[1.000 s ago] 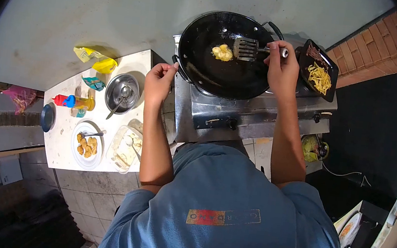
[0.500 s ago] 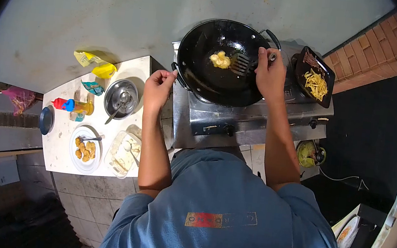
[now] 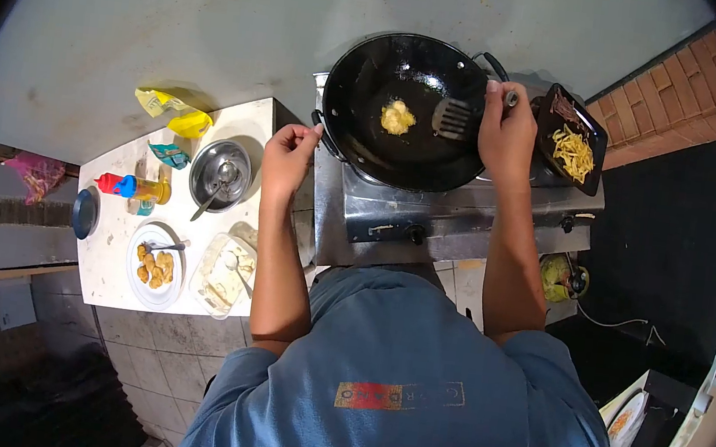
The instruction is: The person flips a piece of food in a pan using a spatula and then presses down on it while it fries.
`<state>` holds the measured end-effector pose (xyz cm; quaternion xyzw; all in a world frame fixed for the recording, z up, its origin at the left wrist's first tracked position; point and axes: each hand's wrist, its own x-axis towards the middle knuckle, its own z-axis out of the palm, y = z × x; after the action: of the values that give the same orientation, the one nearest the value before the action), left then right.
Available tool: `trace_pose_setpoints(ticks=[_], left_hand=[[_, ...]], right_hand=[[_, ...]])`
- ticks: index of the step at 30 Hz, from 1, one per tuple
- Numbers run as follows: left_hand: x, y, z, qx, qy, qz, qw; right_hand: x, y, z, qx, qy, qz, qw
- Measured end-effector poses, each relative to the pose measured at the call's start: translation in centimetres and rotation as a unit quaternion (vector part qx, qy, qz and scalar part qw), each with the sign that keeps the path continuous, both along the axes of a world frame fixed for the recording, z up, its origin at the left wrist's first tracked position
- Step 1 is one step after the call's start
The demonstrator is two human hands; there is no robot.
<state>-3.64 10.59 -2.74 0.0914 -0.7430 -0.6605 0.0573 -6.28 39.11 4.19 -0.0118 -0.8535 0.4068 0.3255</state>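
A black wok (image 3: 366,149) sits on a steel stove (image 3: 430,214), with a small yellow lump of food (image 3: 397,117) frying in its middle. My right hand (image 3: 504,132) grips the handle of a slotted metal spatula (image 3: 453,118), whose blade hovers in the wok just right of the food, apart from it. My left hand (image 3: 288,152) pinches the wok's left handle at the rim. My blue shirt fills the bottom of the view.
A black tray of yellow strips (image 3: 572,144) rests right of the wok. On the white counter (image 3: 110,270) at left: a steel bowl with a spoon (image 3: 220,174), a plate of fried pieces (image 3: 155,265), a clear container (image 3: 223,274), bottles (image 3: 132,187) and yellow packets (image 3: 174,113).
The spatula blade pulled back to the right, away from the food lump. My right hand shifted slightly right. My left hand stayed on the wok handle.
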Motion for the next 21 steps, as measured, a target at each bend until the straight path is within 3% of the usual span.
trace_pose_setpoints(ticks=[8, 10, 21], left_hand=[[0.1, 0.1, 0.1, -0.003, -0.009, -0.001, 1.000], [0.2, 0.2, 0.3, -0.002, -0.012, -0.001, 1.000], [0.4, 0.5, 0.4, 0.003, -0.015, 0.008, 1.000]], right_hand=[[0.1, -0.2, -0.8, -0.044, -0.028, 0.030, 0.998], [0.2, -0.2, -0.9, -0.049, 0.021, 0.061, 0.997], [0.6, -1.7, -0.4, 0.007, -0.016, 0.020, 1.000]])
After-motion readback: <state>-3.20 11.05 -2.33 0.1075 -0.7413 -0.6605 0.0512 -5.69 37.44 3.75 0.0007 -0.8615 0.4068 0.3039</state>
